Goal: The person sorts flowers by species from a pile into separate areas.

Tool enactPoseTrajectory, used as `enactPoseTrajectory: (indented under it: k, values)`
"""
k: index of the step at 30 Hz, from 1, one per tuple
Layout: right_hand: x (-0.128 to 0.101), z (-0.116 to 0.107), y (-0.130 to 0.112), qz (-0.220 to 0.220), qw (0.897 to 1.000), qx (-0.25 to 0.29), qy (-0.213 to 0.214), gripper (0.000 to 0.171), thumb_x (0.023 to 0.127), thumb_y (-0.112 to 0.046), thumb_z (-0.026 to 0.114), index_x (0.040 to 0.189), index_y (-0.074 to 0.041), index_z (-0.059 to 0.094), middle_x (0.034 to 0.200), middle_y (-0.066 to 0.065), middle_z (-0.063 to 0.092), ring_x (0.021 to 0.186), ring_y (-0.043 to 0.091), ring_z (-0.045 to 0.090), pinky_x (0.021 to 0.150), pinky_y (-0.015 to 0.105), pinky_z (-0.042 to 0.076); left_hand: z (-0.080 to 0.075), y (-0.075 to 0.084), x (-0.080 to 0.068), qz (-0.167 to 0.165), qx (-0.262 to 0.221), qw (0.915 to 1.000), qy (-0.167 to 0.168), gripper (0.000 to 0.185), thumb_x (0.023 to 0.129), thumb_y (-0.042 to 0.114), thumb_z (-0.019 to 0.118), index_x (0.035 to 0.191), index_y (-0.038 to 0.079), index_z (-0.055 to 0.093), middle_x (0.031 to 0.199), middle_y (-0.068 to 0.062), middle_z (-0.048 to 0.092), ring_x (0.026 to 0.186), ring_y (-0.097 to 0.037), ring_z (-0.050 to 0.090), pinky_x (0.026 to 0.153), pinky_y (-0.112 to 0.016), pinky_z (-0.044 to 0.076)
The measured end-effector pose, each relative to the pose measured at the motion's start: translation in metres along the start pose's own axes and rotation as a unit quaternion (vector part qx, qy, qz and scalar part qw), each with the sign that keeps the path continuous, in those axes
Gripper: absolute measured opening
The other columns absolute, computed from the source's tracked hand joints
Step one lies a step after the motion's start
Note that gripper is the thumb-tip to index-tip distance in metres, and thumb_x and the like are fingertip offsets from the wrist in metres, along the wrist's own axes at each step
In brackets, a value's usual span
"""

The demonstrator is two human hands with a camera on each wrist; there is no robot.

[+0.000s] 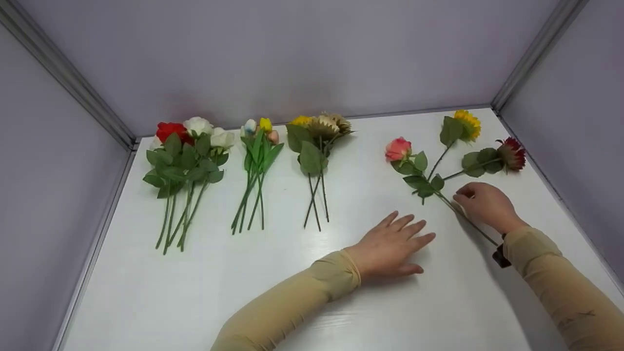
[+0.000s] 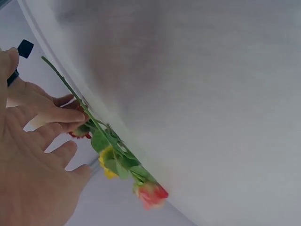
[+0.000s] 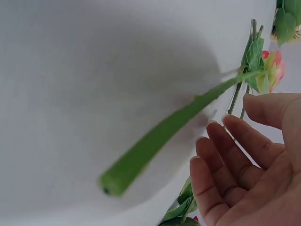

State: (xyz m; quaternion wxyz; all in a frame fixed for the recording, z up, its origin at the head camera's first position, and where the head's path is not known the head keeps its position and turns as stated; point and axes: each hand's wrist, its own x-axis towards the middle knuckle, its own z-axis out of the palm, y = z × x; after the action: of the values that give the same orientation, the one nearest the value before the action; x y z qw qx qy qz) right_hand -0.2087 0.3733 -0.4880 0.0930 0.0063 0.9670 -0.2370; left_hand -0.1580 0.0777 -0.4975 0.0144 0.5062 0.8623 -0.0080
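Observation:
My right hand (image 1: pixel 487 204) is just beside the long green stem of a pink rose (image 1: pixel 399 148). In the right wrist view, its fingers (image 3: pixel 225 160) are loosely bent, with thumb and forefinger apart and nothing between them; the stem (image 3: pixel 174 125) runs past the fingertips. The rose's stem crosses those of a yellow sunflower (image 1: pixel 468 126) and a dark red flower (image 1: pixel 513 155). Low over the white table, my left hand (image 1: pixel 392 246) has its fingers spread, palm down and holding nothing. The left wrist view shows its fingers near the right hand (image 2: pixel 49 110) and the rose (image 2: pixel 150 194).
Along the back of the table (image 1: pixel 204 302) lie three bunches: red and white roses (image 1: pixel 185 151) at left, small tulips (image 1: pixel 261 146), and beige and yellow flowers (image 1: pixel 319 134) in the middle. Grey panels (image 1: pixel 312 58) enclose the table at the back and sides.

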Motion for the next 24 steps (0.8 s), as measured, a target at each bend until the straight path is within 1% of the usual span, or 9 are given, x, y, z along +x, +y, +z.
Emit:
enactPoseTrajectory:
  k: [5, 10, 13, 16, 19, 24]
  values:
    - [0.002, -0.001, -0.001, -0.001, 1.0, -0.006, -0.011, 0.042, 0.104, -0.034, 0.059, 0.12, 0.003, 0.069, 0.117, 0.024, 0.068, 0.107, 0.043, 0.061, 0.09, 0.061, 0.048, 0.004, 0.021, 0.007, 0.029, 0.035, 0.9989, 0.005, 0.076, 0.099, 0.072, 0.041, 0.163, 0.034, 0.026, 0.167, 0.004, 0.026, 0.154, -0.02, 0.02, 0.125, -0.042, 0.012]
    - [0.005, 0.002, -0.004, -0.011, 1.0, -0.014, -0.015, 0.04, 0.102, -0.033, 0.062, 0.117, 0.003, 0.07, 0.113, 0.022, 0.069, 0.104, 0.04, 0.063, 0.088, 0.059, 0.049, 0.007, 0.032, 0.01, 0.043, 0.038, 0.9983, -0.001, 0.076, 0.099, 0.073, 0.04, 0.163, 0.036, 0.025, 0.167, 0.005, 0.026, 0.154, -0.019, 0.019, 0.125, -0.041, 0.012]
    - [0.005, 0.004, -0.006, -0.017, 1.0, -0.014, -0.015, 0.039, 0.1, -0.033, 0.065, 0.114, 0.003, 0.071, 0.108, 0.02, 0.071, 0.099, 0.037, 0.064, 0.084, 0.055, 0.051, 0.009, 0.034, 0.009, 0.042, 0.036, 0.9984, 0.0, 0.076, 0.099, 0.073, 0.041, 0.163, 0.036, 0.026, 0.167, 0.006, 0.027, 0.154, -0.018, 0.019, 0.125, -0.041, 0.013]
    - [0.006, 0.004, -0.009, -0.015, 1.0, -0.006, -0.018, 0.037, 0.098, -0.034, 0.068, 0.11, 0.001, 0.072, 0.1, 0.015, 0.071, 0.09, 0.031, 0.064, 0.076, 0.047, 0.052, 0.01, 0.033, 0.008, 0.041, 0.038, 0.9985, 0.001, 0.076, 0.099, 0.073, 0.041, 0.163, 0.036, 0.027, 0.167, 0.005, 0.028, 0.153, -0.018, 0.02, 0.124, -0.041, 0.015]
    - [0.007, 0.005, -0.011, -0.01, 1.0, 0.0, -0.023, 0.034, 0.096, -0.032, 0.07, 0.107, 0.0, 0.072, 0.094, 0.01, 0.07, 0.082, 0.026, 0.063, 0.069, 0.04, 0.05, 0.011, 0.033, 0.007, 0.039, 0.038, 0.9985, 0.0, 0.075, 0.099, 0.073, 0.041, 0.163, 0.035, 0.027, 0.166, 0.005, 0.029, 0.153, -0.019, 0.021, 0.124, -0.041, 0.016]
    - [0.009, 0.008, -0.013, -0.012, 1.0, -0.003, -0.016, 0.027, 0.094, -0.026, 0.071, 0.101, 0.0, 0.072, 0.09, 0.009, 0.069, 0.079, 0.025, 0.061, 0.067, 0.037, 0.048, 0.013, 0.031, 0.006, 0.032, 0.037, 0.9988, -0.002, 0.075, 0.099, 0.074, 0.039, 0.162, 0.036, 0.028, 0.166, 0.006, 0.029, 0.153, -0.018, 0.022, 0.124, -0.041, 0.016]
